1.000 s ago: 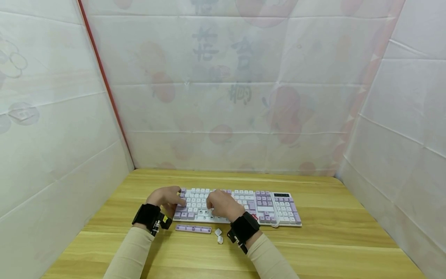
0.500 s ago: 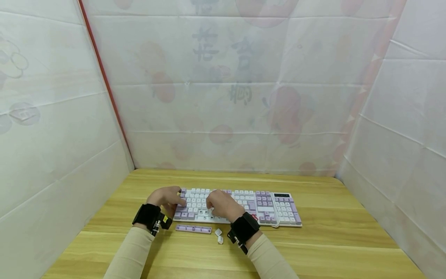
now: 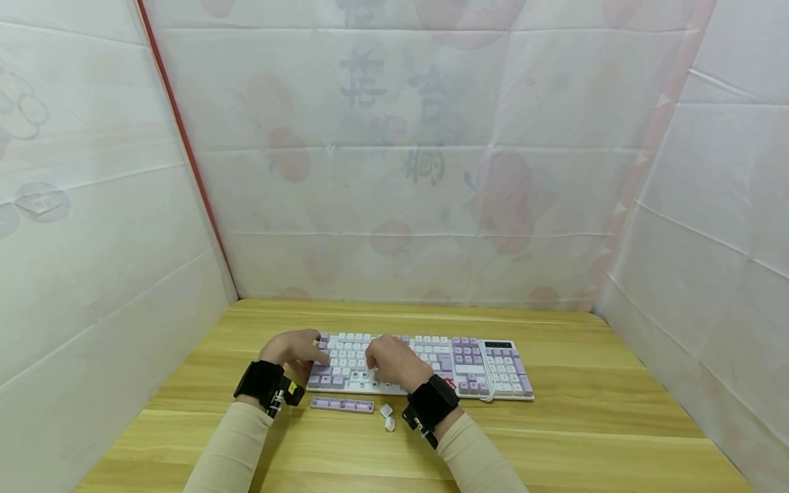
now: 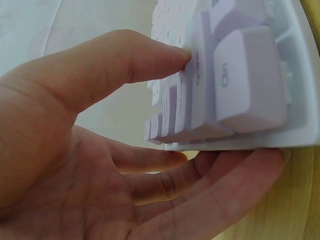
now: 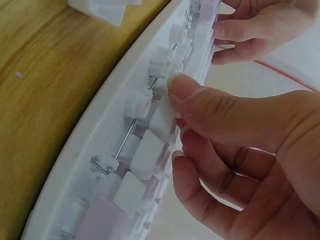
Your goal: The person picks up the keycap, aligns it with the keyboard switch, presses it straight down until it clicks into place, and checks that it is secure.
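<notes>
The right hand (image 3: 397,359) has its thumb and index finger curled together about the edge of a white letter keycap (image 5: 162,120), and appears to pinch it; the other fingers bend loosely behind. This keycap sits in line with its neighbours, and whether it is loosened cannot be told. Right next to it runs the bare spacebar slot, where white switch mounts (image 5: 137,102) and a bent metal stabiliser wire (image 5: 126,140) lie exposed.

The left hand (image 3: 296,349) grips the left end of the keyboard (image 3: 468,369), thumb on the lilac modifier keys just beyond the Ctrl key (image 4: 245,82), fingers beneath the edge. The keyboard lies lengthwise across the wooden table (image 3: 585,411), in front of the person.

On the near side of the keyboard, the lilac spacebar (image 3: 342,405) rests underside up, ribs showing. To its right, two loose white keycaps (image 3: 385,410) lie close together. So three caps are off. A few spots in the lowest letter row, between the hands, also look bare, though too small to be certain. The upper rows, arrow cluster and number pad look fully capped where visible. Over the right part runs the white cable (image 3: 488,373), with a red tag (image 3: 451,384) beside the right wrist.
</notes>
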Tool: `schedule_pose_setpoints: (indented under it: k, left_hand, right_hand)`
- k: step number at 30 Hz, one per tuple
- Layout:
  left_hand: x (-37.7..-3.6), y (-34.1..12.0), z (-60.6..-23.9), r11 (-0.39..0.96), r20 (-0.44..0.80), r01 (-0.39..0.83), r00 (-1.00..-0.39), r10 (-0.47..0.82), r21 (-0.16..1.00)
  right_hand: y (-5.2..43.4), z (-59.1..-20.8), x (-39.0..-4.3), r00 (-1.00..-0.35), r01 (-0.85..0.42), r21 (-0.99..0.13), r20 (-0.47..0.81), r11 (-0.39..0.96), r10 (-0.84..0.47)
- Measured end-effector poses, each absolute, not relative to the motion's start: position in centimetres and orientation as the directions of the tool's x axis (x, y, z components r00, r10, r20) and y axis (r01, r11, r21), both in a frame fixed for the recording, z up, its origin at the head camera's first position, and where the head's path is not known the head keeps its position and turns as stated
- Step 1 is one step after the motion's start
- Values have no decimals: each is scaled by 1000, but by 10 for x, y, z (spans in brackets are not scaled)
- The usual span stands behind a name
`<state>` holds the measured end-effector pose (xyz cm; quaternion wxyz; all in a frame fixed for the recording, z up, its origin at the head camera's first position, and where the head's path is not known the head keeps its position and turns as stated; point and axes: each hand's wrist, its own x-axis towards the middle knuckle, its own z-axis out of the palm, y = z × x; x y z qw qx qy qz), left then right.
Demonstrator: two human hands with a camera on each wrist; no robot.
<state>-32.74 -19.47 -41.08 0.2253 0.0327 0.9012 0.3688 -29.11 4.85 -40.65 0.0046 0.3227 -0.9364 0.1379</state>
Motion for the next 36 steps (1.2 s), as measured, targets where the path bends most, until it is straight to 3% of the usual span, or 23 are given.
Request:
schedule_pose_setpoints:
  k: [36]
  left_hand:
    - [-327, -194, -410, 704, -376, -104, -894, 243, 702]
  right_hand:
    - [49, -404, -293, -785, -607, -302, 88, 735, -613]
